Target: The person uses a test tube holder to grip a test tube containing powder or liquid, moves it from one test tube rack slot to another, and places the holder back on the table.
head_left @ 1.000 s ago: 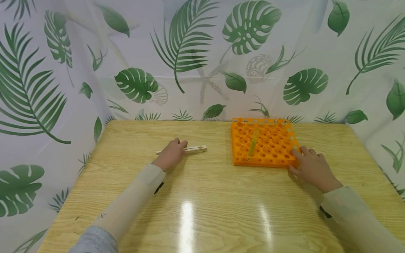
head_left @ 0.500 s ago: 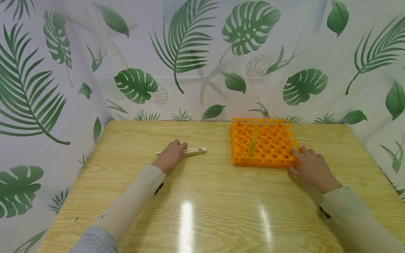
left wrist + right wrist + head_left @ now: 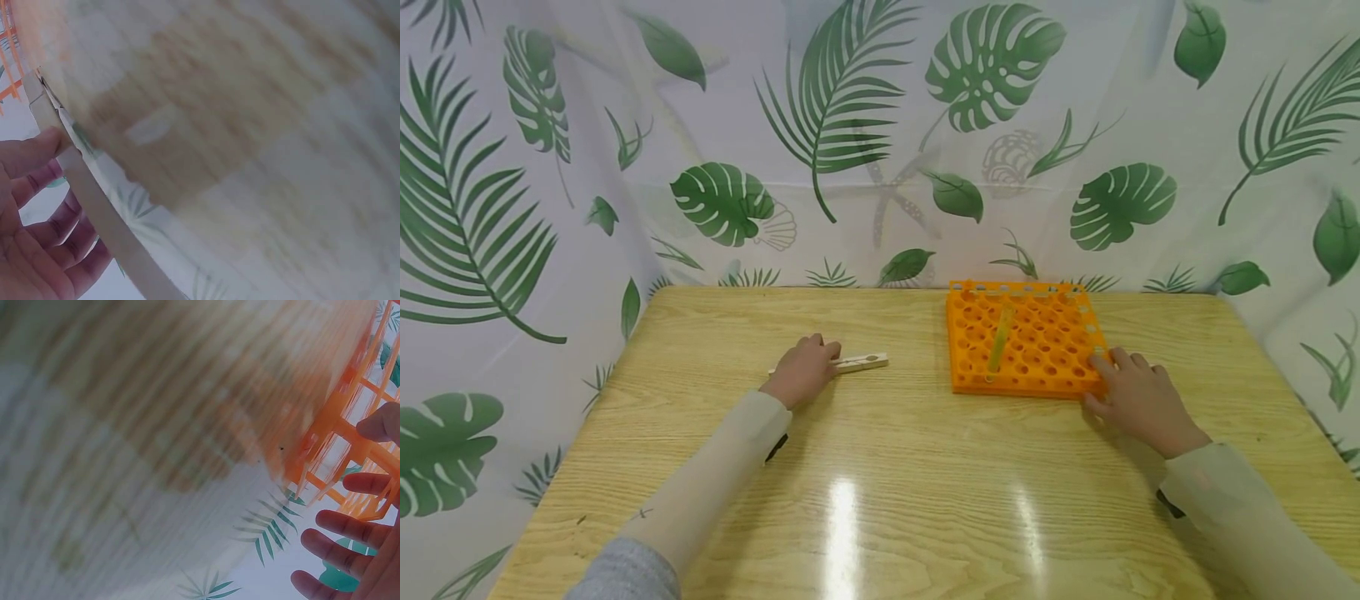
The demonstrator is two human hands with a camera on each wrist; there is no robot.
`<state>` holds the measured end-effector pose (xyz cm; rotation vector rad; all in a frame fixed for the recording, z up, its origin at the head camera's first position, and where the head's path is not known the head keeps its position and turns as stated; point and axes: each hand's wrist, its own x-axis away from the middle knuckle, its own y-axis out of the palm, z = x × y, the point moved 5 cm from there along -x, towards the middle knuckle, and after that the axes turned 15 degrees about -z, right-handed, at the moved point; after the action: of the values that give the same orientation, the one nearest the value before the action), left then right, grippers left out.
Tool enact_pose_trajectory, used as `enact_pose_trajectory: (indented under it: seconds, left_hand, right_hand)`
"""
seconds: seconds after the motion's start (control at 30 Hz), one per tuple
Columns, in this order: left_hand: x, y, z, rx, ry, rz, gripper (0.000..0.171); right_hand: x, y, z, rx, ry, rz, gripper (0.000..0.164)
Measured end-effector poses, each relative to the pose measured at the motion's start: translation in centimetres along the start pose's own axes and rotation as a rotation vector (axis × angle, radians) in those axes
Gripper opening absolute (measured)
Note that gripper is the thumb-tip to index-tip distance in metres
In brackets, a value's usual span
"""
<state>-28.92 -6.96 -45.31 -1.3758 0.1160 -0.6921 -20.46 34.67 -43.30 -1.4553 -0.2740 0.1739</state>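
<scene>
My left hand (image 3: 805, 369) pinches a long wooden test tube clamp (image 3: 861, 363) between thumb and fingers, low over the table left of centre. In the left wrist view, the thumb lies across the pale clamp (image 3: 94, 190), with the fingers behind it. An orange test tube rack (image 3: 1030, 385) with rows of round holes stands at the back right. A tube with yellow contents (image 3: 1001, 340) slants across the rack's top; whether it sits in a hole I cannot tell. My right hand (image 3: 1142, 402) holds the rack's front right corner with thumb and index finger, the other fingers extended.
The wood-grain table (image 3: 925, 483) reaches back to a white leaf-printed cloth (image 3: 865, 108), which also hangs along both sides. The rack stands near the table's back edge, close to the cloth.
My left hand and the clamp have shifted very slightly to the left and towards me. My right hand and the rack have stayed where they were.
</scene>
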Motion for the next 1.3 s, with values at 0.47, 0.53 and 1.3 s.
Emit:
enact_pose_trajectory:
  seconds: [0.47, 0.53, 1.3]
  left_hand:
    - [-0.19, 0.18, -0.1, -0.047, -0.034, 0.006, 0.014]
    - [-0.25, 0.23, -0.1, -0.053, -0.04, 0.003, 0.015]
    - [0.49, 0.05, 0.35, -0.025, -0.037, 0.047, 0.043]
  right_hand:
    - [0.0, 0.08, 0.03, 0.022, -0.01, 0.022, 0.05]
    - [-0.03, 0.08, 0.03, 0.019, -0.009, 0.017, 0.05]
    - [-0.08, -0.57, 0.02, 0.009, 0.022, -0.102, 0.051]
